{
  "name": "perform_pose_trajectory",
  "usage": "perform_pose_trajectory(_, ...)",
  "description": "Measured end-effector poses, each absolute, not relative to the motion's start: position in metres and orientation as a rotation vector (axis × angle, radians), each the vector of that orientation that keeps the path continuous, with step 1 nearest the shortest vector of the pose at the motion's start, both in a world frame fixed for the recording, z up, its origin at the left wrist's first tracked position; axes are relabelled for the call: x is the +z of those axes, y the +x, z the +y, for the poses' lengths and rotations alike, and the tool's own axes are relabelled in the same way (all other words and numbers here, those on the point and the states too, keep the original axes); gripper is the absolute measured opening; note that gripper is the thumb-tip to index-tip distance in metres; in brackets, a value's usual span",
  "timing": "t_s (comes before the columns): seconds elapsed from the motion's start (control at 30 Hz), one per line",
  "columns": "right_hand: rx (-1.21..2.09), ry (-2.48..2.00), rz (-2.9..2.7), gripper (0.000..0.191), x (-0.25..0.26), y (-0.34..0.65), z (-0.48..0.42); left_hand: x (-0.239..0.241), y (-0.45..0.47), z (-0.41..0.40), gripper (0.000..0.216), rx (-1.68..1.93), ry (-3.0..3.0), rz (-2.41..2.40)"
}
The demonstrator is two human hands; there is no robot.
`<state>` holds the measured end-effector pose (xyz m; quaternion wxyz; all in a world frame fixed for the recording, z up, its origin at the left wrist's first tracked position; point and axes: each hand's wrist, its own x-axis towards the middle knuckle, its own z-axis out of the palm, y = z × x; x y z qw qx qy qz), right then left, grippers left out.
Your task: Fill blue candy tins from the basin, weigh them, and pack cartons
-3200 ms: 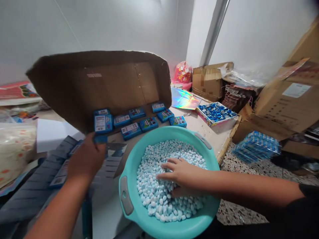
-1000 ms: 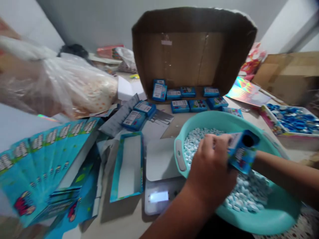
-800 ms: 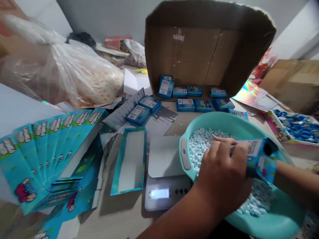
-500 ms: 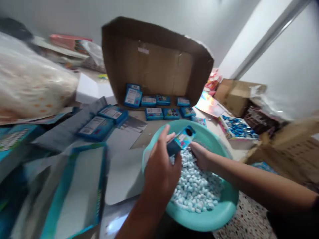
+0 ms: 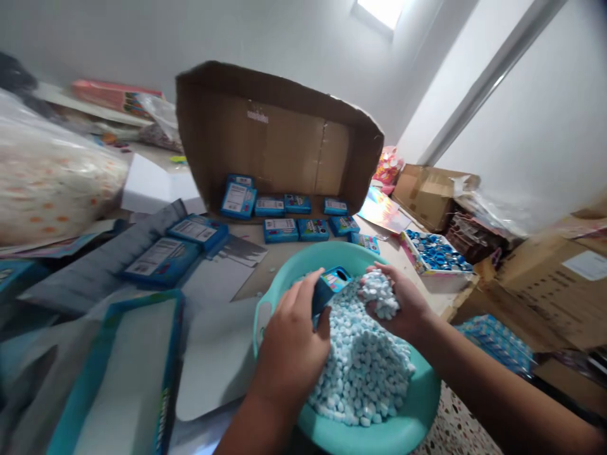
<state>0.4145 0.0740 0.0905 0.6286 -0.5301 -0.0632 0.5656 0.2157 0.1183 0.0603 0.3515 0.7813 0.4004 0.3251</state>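
My left hand (image 5: 291, 335) grips a small blue box (image 5: 328, 288) over the basin, its end with a dark round opening facing up and to the right. Palm up, my right hand (image 5: 410, 304) cups a heap of small pale blue-white pellets (image 5: 380, 294), close to the right of the box but apart from it. Beneath both hands is a turquoise basin (image 5: 424, 407) holding a large mound of loose pellets (image 5: 372, 379). What is inside the box is hidden.
Several blue boxes (image 5: 281, 230) lie in and before an upright brown carton (image 5: 294, 145). Blue-rimmed trays (image 5: 123, 366) and grey card are at left. A white box (image 5: 439, 253) of shiny blue pieces sits at right. Cartons (image 5: 554, 284) stand beyond.
My right hand has lifted out of the pellet mound, turned palm up and now carries a heap of pellets. My left hand still holds the box, slightly lower. The camera view has shifted.
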Motion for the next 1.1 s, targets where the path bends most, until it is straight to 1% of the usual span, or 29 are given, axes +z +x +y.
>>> perform_pose_trajectory(0.13, 1.269, -1.196, -0.035, 0.007, 0.098, 0.419, 0.076, 0.06, 0.217, 0.115, 0.051, 0.732, 2.043, 0.934)
perform_pose_trajectory(0.27, 1.239, -1.16, -0.053, 0.009, 0.105, 0.422, 0.084, 0.058, 0.219, 0.112, 0.05, 0.729, 2.107, 0.894)
perform_pose_trajectory(0.43, 1.169, -1.096, -0.018, 0.002, 0.11, 0.418, 0.097, 0.057, 0.219, 0.112, 0.051, 0.7, 2.114, 0.835)
perform_pose_trajectory(0.63, 1.078, -1.048, -0.063, 0.005, 0.106, 0.413, 0.11, 0.056, 0.219, 0.116, 0.049, 0.645, 2.082, 0.823)
perform_pose_trajectory(0.83, 1.06, -1.049, -0.096, 0.01, 0.101, 0.403, 0.113, 0.049, 0.22, 0.116, 0.048, 0.639, 2.121, 0.795)
perform_pose_trajectory(1.1, 1.038, -1.026, -0.159, 0.009, 0.097, 0.394, 0.11, 0.041, 0.222, 0.115, 0.045, 0.608, 2.231, 0.835)
